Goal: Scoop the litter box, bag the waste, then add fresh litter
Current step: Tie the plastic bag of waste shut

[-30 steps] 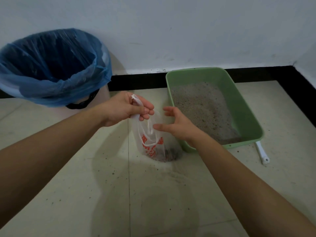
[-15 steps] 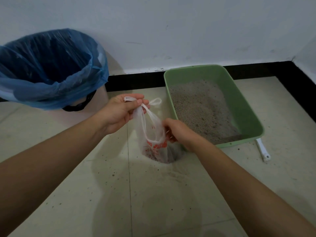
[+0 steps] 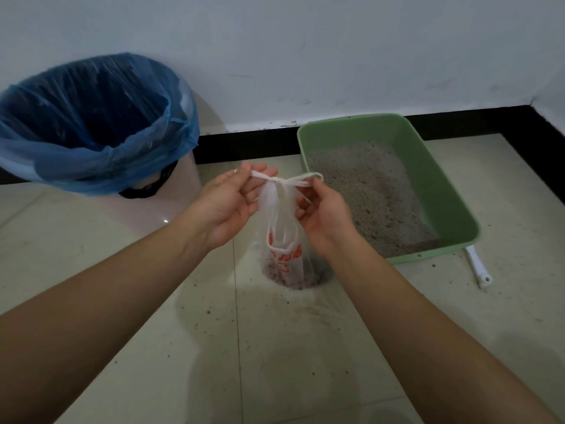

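A small white plastic bag (image 3: 284, 258) with red print stands on the floor with dark waste in its bottom. My left hand (image 3: 232, 206) pinches one handle loop at the top, and my right hand (image 3: 321, 212) pinches the other. The two handles cross between my hands above the bag. To the right lies the green litter box (image 3: 452, 206), holding grey litter (image 3: 367, 185). The white scoop handle (image 3: 477, 267) sticks out from under the box's near right corner.
A bin lined with a blue bag (image 3: 91, 123) stands at the left against the white wall. A black skirting runs along the wall. Litter grains are scattered over the pale floor tiles around the bag.
My right hand rose from the bag's side to its top and took a handle. Both hands now hold the handles crossed above the bag, which is drawn up taller.
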Tool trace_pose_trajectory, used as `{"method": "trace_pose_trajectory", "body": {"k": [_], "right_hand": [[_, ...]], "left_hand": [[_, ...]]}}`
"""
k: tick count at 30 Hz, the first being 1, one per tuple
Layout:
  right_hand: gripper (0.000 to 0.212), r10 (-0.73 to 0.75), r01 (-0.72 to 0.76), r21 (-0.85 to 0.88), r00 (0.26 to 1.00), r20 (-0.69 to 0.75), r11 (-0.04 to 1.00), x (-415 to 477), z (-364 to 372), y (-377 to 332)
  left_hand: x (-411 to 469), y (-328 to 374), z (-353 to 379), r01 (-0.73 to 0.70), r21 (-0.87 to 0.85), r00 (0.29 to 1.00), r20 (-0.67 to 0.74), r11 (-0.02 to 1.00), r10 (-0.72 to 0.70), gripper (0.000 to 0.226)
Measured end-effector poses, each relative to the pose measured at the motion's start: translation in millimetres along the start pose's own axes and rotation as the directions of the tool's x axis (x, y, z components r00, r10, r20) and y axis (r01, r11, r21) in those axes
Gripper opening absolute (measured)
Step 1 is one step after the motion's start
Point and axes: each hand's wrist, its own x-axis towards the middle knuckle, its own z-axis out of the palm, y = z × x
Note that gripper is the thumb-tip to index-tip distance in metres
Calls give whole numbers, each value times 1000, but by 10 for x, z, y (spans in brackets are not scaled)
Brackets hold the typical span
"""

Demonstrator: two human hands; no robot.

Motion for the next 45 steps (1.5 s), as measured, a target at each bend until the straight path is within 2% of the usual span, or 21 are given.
{"method": "trace_pose_trajectory", "body": {"k": [4, 7, 9, 12, 14, 16, 18, 20, 22, 24, 26, 28, 30, 32, 34, 36, 38, 39, 40, 41, 45], "right_hand": [[29, 42, -40, 172, 999, -9, 984, -52, -60, -146], [28, 49, -42, 60, 992, -116, 997, 1, -243, -234], [28, 34, -47, -53, 974, -224, 997, 117, -478, -274], [27, -22, -78, -251, 927, -373, 965, 241, -864, -416], [28, -47, -82, -274, 900, -433, 958, 303, -1035, -491], [29, -86, -71, -324, 890, -447, 943, 310, -1030, -451], [28, -247, 6, -561, 902, -355, 828, 250, -906, -369], [27, -392, 156, -735, 906, -161, 660, 176, -752, -336], [25, -356, 213, -719, 933, -51, 662, 139, -628, -346], [23, -195, 114, -667, 980, -47, 736, 163, -574, -314], [23, -81, 16, -635, 994, -74, 772, 169, -559, -199], [52, -144, 17, -677, 981, -132, 735, 127, -566, -93], [72, -366, 106, -793, 917, -155, 599, 5, -588, -70], [49, -520, 219, -877, 853, -41, 429, -118, -597, -92], [24, -386, 206, -920, 920, 67, 332, -196, -566, -92], [29, -155, 150, -972, 980, 123, 179, -244, -532, 7], [36, -89, 162, -986, 982, 166, -47, -283, -474, 139], [36, -88, 168, -982, 980, 176, -92, -282, -452, 230], [35, -97, 161, -985, 981, 167, -65, -284, -441, 323], [34, -115, 140, -989, 984, 134, 44, -274, -434, 412], [23, -203, 68, -742, 975, -94, 667, -181, -490, 699]], "left_hand": [[-185, -256, 3, 39, -194, 999, -8, 980, -41, 38], [-219, -453, -193, 15, -458, 983, -154, 889, -96, 42], [-149, -506, -356, -23, -446, 945, -301, 895, -126, 41], [-87, -561, -524, -4, 87, 910, -413, 996, 40, 36], [-93, -626, -591, 28, 477, 913, -371, 878, 172, 38], [-92, -630, -665, 15, 702, 891, -333, 712, 309, 41], [-40, -545, -746, -6, 854, 857, -264, 521, 443, 40], [26, -415, -806, -37, 852, 827, -267, 522, 495, 38], [42, -324, -777, -104, 672, 825, -353, 733, 441, 38], [15, -295, -672, -159, 435, 855, -388, 886, 344, 37], [-8, -343, -573, -143, 314, 862, -427, 939, 274, 41], [-42, -455, -596, -7, 275, 854, -499, 961, 149, 63], [-131, -596, -662, 143, 192, 829, -559, 971, -11, 87], [-245, -738, -740, 262, 160, 822, -554, 952, -134, 100], [-321, -806, -789, 404, 186, 828, -491, 896, -271, 97], [-359, -824, -781, 509, 205, 822, -406, 836, -400, 73], [-380, -854, -776, 541, 179, 807, -385, 822, -447, 48], [-381, -873, -768, 523, 146, 810, -392, 840, -436, 42], [-374, -897, -765, 484, 106, 818, -408, 869, -406, 42], [-366, -908, -750, 429, 68, 827, -432, 901, -361, 46], [-331, -844, -646, 162, 26, 836, -535, 986, -123, 103]]}}
